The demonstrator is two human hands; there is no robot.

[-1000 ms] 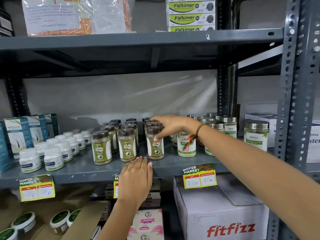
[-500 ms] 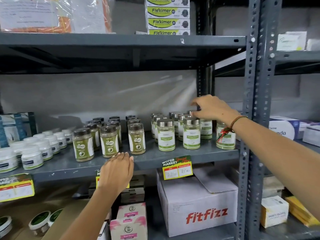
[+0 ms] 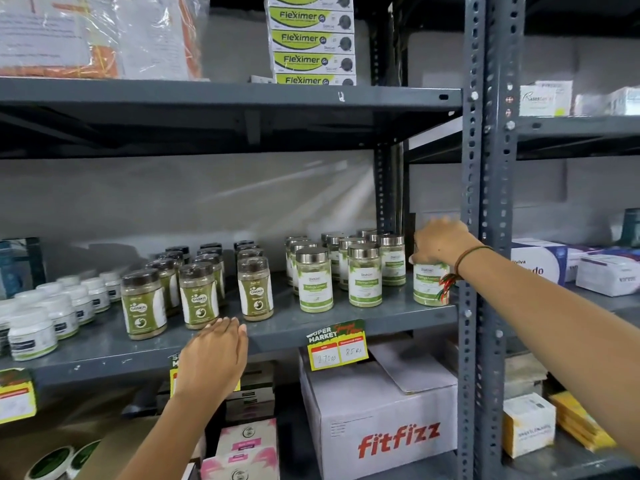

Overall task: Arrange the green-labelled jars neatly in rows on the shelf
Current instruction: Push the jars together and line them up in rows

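Note:
Green-labelled jars with silver lids (image 3: 364,274) stand in rows on the grey middle shelf (image 3: 346,315), right of centre. One of these jars (image 3: 429,285) stands apart at the shelf's far right end, beside the upright post. My right hand (image 3: 440,242) covers its lid from above, fingers curled around the top. To the left stand rows of brown-lidded green jars (image 3: 200,296). My left hand (image 3: 213,362) rests flat against the shelf's front edge below them, fingers apart, holding nothing.
Small white tubs (image 3: 33,332) fill the shelf's left end. A perforated steel post (image 3: 483,237) rises just right of my right hand. Yellow price tags (image 3: 337,346) hang on the shelf lip. A Fitfizz carton (image 3: 381,420) sits below; Fleximer boxes (image 3: 311,39) are stacked above.
My right hand moved right from the silver-lidded rows to the lone jar at the shelf's right end and came down on its lid. My left hand stayed at the shelf edge.

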